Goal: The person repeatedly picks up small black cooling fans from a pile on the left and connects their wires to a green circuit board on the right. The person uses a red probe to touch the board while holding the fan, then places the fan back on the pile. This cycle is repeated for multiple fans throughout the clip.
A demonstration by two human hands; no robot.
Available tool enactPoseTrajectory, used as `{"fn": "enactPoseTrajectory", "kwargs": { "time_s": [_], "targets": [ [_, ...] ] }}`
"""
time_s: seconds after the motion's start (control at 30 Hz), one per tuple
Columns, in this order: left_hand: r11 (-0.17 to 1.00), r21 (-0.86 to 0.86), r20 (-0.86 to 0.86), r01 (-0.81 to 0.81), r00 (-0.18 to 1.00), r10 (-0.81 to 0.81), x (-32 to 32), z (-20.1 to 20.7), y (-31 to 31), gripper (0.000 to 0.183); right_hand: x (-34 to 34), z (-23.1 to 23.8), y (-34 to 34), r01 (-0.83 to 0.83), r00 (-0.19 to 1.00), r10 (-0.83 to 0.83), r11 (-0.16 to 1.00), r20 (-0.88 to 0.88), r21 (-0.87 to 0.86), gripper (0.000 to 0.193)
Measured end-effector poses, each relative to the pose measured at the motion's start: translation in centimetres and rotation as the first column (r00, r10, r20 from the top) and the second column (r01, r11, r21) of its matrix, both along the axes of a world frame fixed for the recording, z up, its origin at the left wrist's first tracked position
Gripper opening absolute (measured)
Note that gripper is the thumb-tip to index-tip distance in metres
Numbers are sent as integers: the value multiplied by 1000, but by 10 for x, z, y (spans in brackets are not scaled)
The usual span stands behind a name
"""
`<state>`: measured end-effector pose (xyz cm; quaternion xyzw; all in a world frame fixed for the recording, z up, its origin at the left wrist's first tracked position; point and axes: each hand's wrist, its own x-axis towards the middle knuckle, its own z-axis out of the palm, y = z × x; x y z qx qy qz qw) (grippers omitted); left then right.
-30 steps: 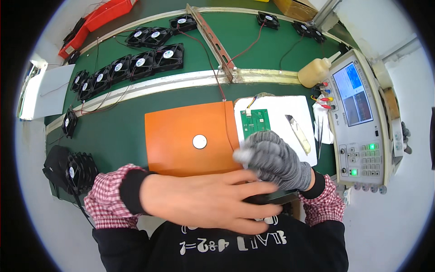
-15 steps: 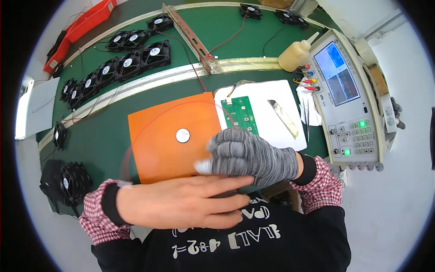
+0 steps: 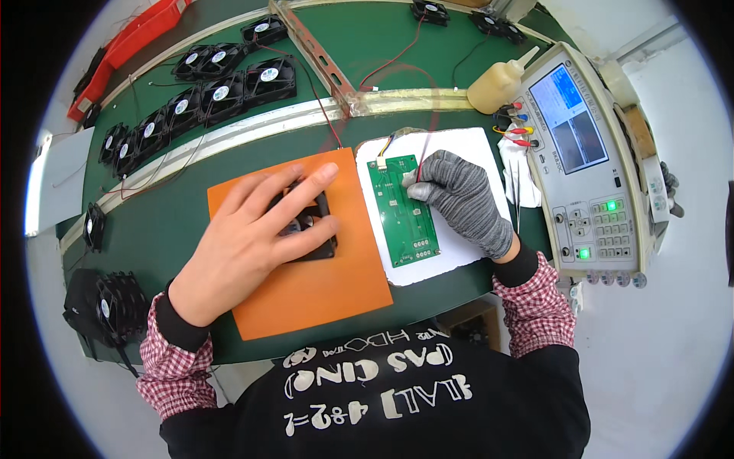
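On the orange board (image 3: 352,275), a black square cooling fan (image 3: 327,249) lies under my bare left hand (image 3: 264,222). The fingers are spread across the fan, the thumb and forefinger at its frame, covering much of it. My right hand (image 3: 462,199), in a grey knitted glove, pinches a thin red wire (image 3: 422,162) over the green circuit board (image 3: 397,229). Its fingertips hide the wire's end, so whether it touches the board cannot be told. The circuit board lies on a white pad (image 3: 466,264), with a cable plugged in at its top.
At the right stands a grey test instrument (image 3: 592,206) with a lit screen, beside a yellowish squeeze bottle (image 3: 495,90) and tweezers (image 3: 518,187). Several black fans (image 3: 222,93) line the far left, behind a pale rail (image 3: 252,130). More fans are stacked near left (image 3: 118,306).
My hands have parted. The left has moved up with the fan onto the orange board; the right has gone up and right to the circuit board, the red wire swinging in a blur.
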<state>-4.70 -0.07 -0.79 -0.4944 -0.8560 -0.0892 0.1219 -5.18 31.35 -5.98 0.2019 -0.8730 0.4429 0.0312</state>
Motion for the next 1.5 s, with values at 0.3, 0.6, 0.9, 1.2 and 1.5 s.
{"fn": "enactPoseTrajectory", "kwargs": {
  "time_s": [0.3,0.6,0.9,1.2,1.5],
  "targets": [
    [862,367,571,-348,816,86,-1,-27,-9,80,-1,-13,-1,-95,967,116,990,-227,102,19],
    [951,280,-82,-130,984,158,33,4,8,90,0,-20,4,-66,984,74,996,-161,57,19],
    [757,590,621,-282,-441,-648,38,31,-32,62,-1,-11,2,-70,979,85,994,-185,88,10],
    [811,584,334,37,900,-281,43,32,-17,56,-3,-16,5,-110,968,121,992,-220,63,11],
    [832,547,-372,95,918,140,-83,27,63,84,1,-21,8,-40,989,38,999,-143,-13,7]
  ]
}}
